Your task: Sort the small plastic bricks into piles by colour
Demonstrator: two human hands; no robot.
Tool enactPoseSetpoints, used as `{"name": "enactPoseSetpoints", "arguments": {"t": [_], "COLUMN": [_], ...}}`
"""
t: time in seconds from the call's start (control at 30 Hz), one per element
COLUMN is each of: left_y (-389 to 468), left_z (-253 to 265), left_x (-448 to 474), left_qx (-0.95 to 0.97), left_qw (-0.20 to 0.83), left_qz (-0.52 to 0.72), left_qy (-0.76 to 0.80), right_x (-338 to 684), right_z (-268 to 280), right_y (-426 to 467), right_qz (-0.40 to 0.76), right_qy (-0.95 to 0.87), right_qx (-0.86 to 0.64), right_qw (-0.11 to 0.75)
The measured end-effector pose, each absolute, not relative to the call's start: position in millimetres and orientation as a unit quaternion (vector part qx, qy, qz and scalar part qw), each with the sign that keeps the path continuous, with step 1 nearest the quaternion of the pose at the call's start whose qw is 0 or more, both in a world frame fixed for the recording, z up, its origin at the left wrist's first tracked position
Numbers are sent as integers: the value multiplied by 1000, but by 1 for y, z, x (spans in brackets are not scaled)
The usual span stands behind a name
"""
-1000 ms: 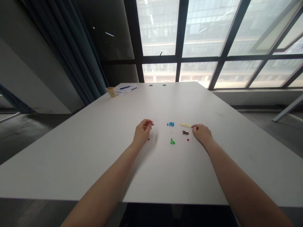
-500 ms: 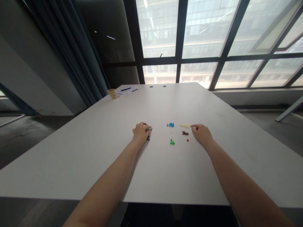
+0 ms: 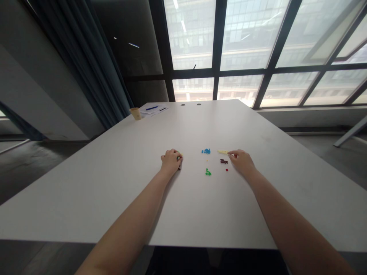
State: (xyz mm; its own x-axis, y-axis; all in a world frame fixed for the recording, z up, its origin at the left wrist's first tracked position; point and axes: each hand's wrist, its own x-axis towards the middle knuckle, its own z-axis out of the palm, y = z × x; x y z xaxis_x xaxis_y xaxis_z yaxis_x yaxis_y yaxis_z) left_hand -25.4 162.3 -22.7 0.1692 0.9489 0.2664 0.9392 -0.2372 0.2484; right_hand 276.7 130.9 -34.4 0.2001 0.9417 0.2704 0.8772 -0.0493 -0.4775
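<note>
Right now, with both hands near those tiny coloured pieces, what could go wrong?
The right hand is at one end of the pale yellow pieces, so a slip might scatter them into the dark brown pieces just nearer the person. The left hand partly covers other small pieces, so one could be nudged unseen. The lone red piece is tiny and might easily be brushed aside.

One left hand (image 3: 171, 160) and one right hand (image 3: 241, 160) are showing. Four piles are lying out: one blue pile (image 3: 205, 151), one yellow pile (image 3: 222, 152), one brown pile (image 3: 224, 161), one green pile (image 3: 208, 172), their pieces blurring past counting. One red block (image 3: 226, 170), one yellow crumb-sized piece (image 3: 207, 160), one cup (image 3: 135, 114) and two pens (image 3: 151, 108) are also sitting there.
</note>
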Motion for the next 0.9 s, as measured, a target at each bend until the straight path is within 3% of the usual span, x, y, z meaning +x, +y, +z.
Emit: {"name": "enactPoseSetpoints", "arguments": {"t": [0.2, 0.53, 0.9], "left_y": [161, 135, 117], "left_z": [-18, 2, 9], "left_x": [-22, -6, 5], "left_qx": [783, 782, 819], "left_qw": [14, 128, 74], "left_qz": [212, 387, 395], "left_qy": [584, 472, 410], "right_x": [275, 257, 231], "right_z": [-31, -13, 1], "right_y": [129, 116, 99], "right_qz": [59, 62, 98], "right_qy": [-627, -678, -739], "right_qx": [-720, -653, -548], "right_qw": [292, 332, 380]}}
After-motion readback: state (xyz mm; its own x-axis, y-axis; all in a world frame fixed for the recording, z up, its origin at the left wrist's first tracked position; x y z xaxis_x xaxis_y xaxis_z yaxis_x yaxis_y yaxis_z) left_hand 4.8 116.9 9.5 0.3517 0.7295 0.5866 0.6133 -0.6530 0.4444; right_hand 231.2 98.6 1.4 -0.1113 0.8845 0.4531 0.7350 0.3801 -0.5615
